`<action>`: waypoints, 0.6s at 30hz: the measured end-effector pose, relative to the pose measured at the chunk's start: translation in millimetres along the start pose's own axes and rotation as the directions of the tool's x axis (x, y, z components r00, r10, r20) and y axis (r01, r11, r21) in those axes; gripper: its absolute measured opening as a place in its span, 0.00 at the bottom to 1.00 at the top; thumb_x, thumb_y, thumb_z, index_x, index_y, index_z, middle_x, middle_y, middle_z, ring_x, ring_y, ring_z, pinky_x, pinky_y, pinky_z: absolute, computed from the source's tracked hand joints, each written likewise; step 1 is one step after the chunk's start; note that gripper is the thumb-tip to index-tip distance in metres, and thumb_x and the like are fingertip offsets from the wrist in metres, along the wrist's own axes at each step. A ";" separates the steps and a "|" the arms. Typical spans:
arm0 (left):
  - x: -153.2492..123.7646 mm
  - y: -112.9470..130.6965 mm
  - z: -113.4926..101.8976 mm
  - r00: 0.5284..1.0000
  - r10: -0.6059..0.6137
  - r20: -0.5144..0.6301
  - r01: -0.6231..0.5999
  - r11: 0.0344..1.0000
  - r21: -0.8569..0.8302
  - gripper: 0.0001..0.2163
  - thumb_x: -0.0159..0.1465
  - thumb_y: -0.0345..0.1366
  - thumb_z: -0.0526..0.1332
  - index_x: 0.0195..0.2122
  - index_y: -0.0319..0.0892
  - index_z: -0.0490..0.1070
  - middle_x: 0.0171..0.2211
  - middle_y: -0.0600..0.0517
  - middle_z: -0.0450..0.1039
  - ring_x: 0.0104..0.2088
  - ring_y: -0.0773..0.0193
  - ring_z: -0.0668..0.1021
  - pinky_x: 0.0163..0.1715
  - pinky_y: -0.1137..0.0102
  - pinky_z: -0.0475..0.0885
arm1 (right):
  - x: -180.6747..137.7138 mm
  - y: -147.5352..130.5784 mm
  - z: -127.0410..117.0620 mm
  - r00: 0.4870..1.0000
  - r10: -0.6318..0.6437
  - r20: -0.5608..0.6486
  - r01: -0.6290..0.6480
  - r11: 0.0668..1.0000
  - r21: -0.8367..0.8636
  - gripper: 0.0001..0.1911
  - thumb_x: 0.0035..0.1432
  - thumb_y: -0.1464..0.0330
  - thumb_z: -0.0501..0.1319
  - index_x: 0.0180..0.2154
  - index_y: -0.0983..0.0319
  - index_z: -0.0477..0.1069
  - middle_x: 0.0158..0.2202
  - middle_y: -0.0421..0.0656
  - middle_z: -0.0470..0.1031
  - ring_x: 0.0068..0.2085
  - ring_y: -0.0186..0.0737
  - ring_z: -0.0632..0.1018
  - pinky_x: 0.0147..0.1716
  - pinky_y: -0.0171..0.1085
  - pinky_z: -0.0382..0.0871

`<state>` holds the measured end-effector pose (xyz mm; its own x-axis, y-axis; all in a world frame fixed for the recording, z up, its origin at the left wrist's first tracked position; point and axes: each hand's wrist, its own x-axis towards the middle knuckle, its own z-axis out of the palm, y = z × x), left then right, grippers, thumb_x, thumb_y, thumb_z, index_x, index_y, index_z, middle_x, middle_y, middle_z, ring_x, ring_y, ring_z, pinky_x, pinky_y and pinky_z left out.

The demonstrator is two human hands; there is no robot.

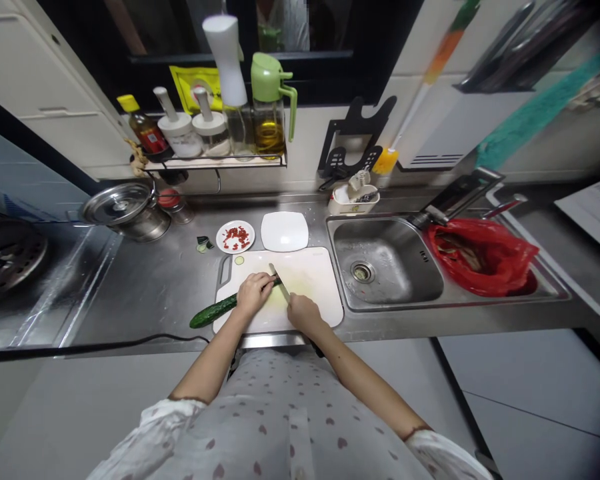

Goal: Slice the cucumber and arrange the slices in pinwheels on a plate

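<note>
A long green cucumber (pixel 213 313) lies slantwise over the white cutting board (pixel 325 280), its left end jutting past the board's edge. My left hand (pixel 253 293) is closed over the cucumber near its right end. In my right hand (pixel 304 313) is a knife (pixel 281 283), gripped by a handle that my fingers hide. Its blade stands at the cucumber's right end, just beside my left fingers; whether it touches or has entered the cucumber I cannot tell. One pale cucumber slice (pixel 239 261) rests at the board's upper left.
Behind the board are a plate of chopped red pieces (pixel 236 237) and a white plate (pixel 285 231). Dark green scraps (pixel 204 244) lie at left, near a steel pot (pixel 125 210). Rightward come the sink (pixel 395 260) and a red bag (pixel 485 257). Bottles stand on a shelf (pixel 220 162).
</note>
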<state>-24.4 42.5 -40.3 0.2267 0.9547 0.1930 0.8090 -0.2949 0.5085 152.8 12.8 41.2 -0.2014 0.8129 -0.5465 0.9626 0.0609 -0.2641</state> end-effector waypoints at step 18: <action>0.4 2.9 -3.9 1.000 -0.011 0.014 0.011 1.000 0.001 0.11 0.67 0.37 0.55 0.45 0.48 0.77 0.43 0.50 0.77 0.43 0.60 0.74 0.45 0.66 0.70 | -10.5 4.7 9.4 1.000 0.007 0.004 -0.007 1.000 -0.021 0.15 0.63 0.76 0.48 0.47 0.66 0.70 0.43 0.55 0.77 0.46 0.48 0.78 0.40 0.39 0.66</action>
<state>-24.1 41.9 -35.5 0.2253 0.9583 0.1755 0.8119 -0.2843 0.5100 157.7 -0.9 38.3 -0.1951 0.8109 -0.5517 0.9677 0.0675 -0.2431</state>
